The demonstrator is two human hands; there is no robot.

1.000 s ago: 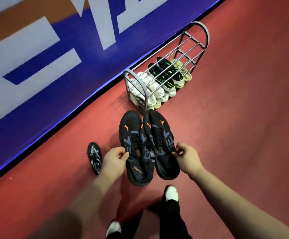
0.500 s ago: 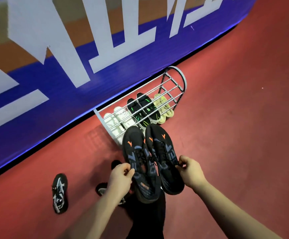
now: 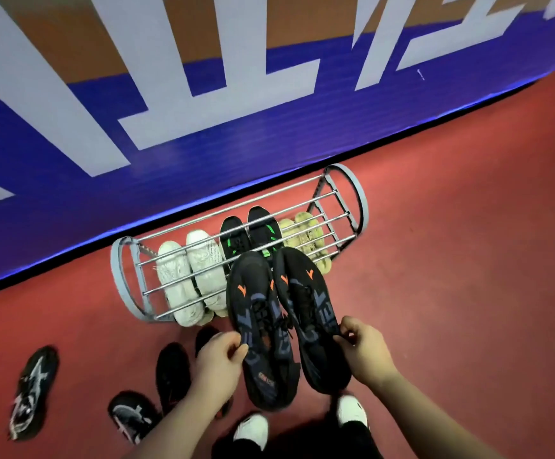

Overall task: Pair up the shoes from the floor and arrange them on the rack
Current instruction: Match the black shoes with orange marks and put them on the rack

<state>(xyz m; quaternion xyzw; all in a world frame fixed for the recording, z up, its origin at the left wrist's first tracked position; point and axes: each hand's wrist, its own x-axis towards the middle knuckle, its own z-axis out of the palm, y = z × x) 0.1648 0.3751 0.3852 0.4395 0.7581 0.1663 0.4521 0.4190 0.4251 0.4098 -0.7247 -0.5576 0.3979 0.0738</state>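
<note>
Two held shoes [image 3: 252,293], rack [image 3: 115,273], red floor [image 3: 468,260], blue banner [image 3: 203,167]

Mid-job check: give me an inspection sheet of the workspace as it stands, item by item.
Surface: red floor.
Job's things: grey metal wire shoe rack holds white knit pair, black-and-green pair, pale yellow pair under its top rails; black trainers with orange marks held in front; two black shoes with white streaks and a plain black shoe loose on the floor, left.
Clutter: nothing seen.
Hands: left hand and right hand, fingers pinching one trainer each.
Cables: nothing seen.
Surroundings: blue banner with white lettering behind the rack.
</note>
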